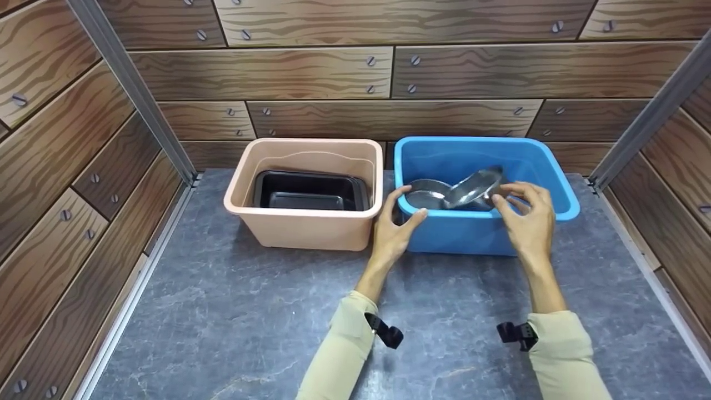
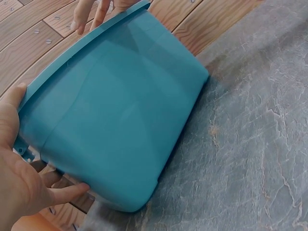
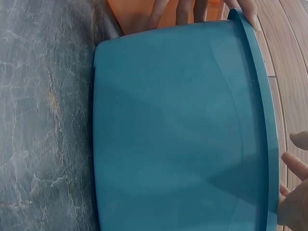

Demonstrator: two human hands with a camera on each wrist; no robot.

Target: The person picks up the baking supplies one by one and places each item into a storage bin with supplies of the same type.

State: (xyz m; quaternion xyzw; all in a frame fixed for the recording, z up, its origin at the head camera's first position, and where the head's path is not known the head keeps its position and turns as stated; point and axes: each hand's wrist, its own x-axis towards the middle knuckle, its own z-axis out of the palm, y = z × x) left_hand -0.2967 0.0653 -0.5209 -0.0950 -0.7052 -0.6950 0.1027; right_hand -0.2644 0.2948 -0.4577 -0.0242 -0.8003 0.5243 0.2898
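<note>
Wood-patterned walls are enclosing a grey marbled tabletop (image 1: 233, 311) where two tubs are sitting, a beige tub (image 1: 303, 222) left of the left hand (image 1: 394, 228) holding one black tray (image 1: 311, 191), while the blue tub (image 1: 472, 233) has that hand's spread fingers resting on its near corner and the right hand (image 1: 527, 216) pinching one of two steel plates (image 1: 472, 189), its far rim partly hidden.

A round steel pan (image 1: 475, 189) stood tilted on edge inside the blue tub (image 1: 547, 172), pinched at its right rim by the right hand (image 1: 527, 219). Left of that grip a second steel pan (image 1: 425, 193) lay flat. The left hand (image 1: 395, 225) cupped the tub's near left corner.
</note>
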